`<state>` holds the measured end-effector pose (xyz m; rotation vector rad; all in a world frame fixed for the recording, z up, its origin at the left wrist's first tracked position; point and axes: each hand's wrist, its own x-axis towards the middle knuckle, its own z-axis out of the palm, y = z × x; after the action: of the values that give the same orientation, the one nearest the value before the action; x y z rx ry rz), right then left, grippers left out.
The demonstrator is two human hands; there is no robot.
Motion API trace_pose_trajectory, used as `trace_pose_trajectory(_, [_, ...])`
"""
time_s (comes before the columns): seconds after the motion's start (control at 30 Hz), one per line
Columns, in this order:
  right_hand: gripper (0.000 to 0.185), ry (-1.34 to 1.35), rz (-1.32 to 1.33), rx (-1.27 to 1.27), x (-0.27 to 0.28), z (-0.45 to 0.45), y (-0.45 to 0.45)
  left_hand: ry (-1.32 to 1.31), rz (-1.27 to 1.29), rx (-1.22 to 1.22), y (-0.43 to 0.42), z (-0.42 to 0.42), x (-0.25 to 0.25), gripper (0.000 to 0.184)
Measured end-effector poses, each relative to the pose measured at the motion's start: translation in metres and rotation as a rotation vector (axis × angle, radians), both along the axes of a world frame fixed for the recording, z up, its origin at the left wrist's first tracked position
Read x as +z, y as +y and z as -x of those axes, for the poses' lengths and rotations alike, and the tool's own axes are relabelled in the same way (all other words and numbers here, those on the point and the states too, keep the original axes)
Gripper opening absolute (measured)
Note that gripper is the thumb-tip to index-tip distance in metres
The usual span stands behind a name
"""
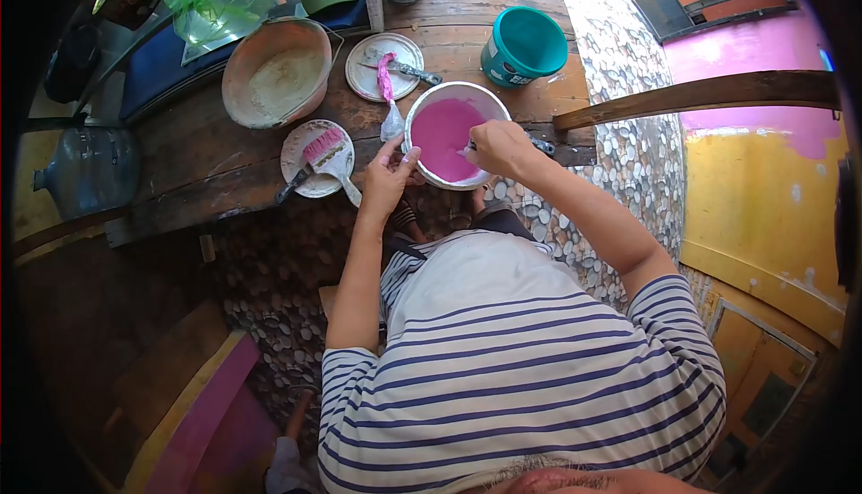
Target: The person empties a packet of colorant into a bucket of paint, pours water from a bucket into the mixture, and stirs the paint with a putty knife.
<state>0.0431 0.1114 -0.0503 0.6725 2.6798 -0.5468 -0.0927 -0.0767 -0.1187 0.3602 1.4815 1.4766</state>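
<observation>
A white bucket (pixel 446 182) with pink paint (pixel 442 132) inside stands at the table's front edge. My left hand (pixel 388 173) is at the bucket's left side, thumb and fingers pinched on its rim. Over the right part of the bucket, my right hand (pixel 501 147) is closed round something whose lower end meets the paint; I cannot make out what it is. A pink-stained plastic bag (pixel 386 81) and a putty knife (pixel 415 73) lie on a white lid (pixel 366 50) behind the bucket. To the left, a pink-bristled brush (pixel 321 148) rests on another white lid (pixel 292 148).
A teal bucket (pixel 523 48) stands back right on the wooden table (pixel 458 25). A large stained basin (pixel 276 74) sits at the left, near green plastic (pixel 222 0). A wooden beam (pixel 700 97) extends to the right. Another person's foot (pixel 301 401) shows at the lower left.
</observation>
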Motion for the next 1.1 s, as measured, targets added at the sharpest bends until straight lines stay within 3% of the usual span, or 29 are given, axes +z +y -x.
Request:
trace_pose_trajectory(0.23, [0.026, 0.282, -0.119, 0.005, -0.035, 0.023, 0.004, -0.004, -0.021, -0.02, 0.002, 0.002, 0.0, 0.055])
trace_pose_trajectory(0.3, [0.022, 0.373, -0.035, 0.151, -0.037, 0.024, -0.004, -0.032, -0.028, 0.033, 0.002, 0.001, 0.0, 0.052])
trace_pose_trajectory(0.43, [0.021, 0.32, -0.001, 0.162, -0.028, 0.005, 0.002, -0.002, -0.013, 0.005, 0.002, 0.005, 0.003, 0.051])
trace_pose_trajectory(0.5, [0.019, 0.212, -0.118, 0.149, -0.023, 0.0, 0.011, 0.038, 0.059, -0.044, 0.003, 0.011, 0.008, 0.048])
trace_pose_trajectory(0.6, [0.018, 0.35, -0.193, 0.147, -0.035, 0.005, 0.019, 0.19, 0.147, -0.044, 0.012, 0.03, 0.012, 0.045])
trace_pose_trajectory(0.73, [0.018, 0.412, -0.126, 0.179, -0.051, 0.015, 0.005, 0.32, 0.104, 0.012, 0.049, 0.049, 0.045, 0.038])
trace_pose_trajectory(0.8, [0.018, 0.371, -0.069, 0.334, -0.043, 0.006, -0.005, 0.382, 0.086, -0.026, 0.076, 0.056, 0.051, 0.038])
trace_pose_trajectory(1.0, [0.016, 0.24, -0.067, 0.21, -0.026, -0.017, 0.009, 0.311, 0.126, -0.257, 0.19, 0.055, 0.054, 0.044])
trace_pose_trajectory(1.1, [0.016, 0.398, -0.158, 0.078, -0.046, -0.015, 0.008, 0.258, 0.252, -0.402, 0.251, 0.048, 0.038, 0.056])
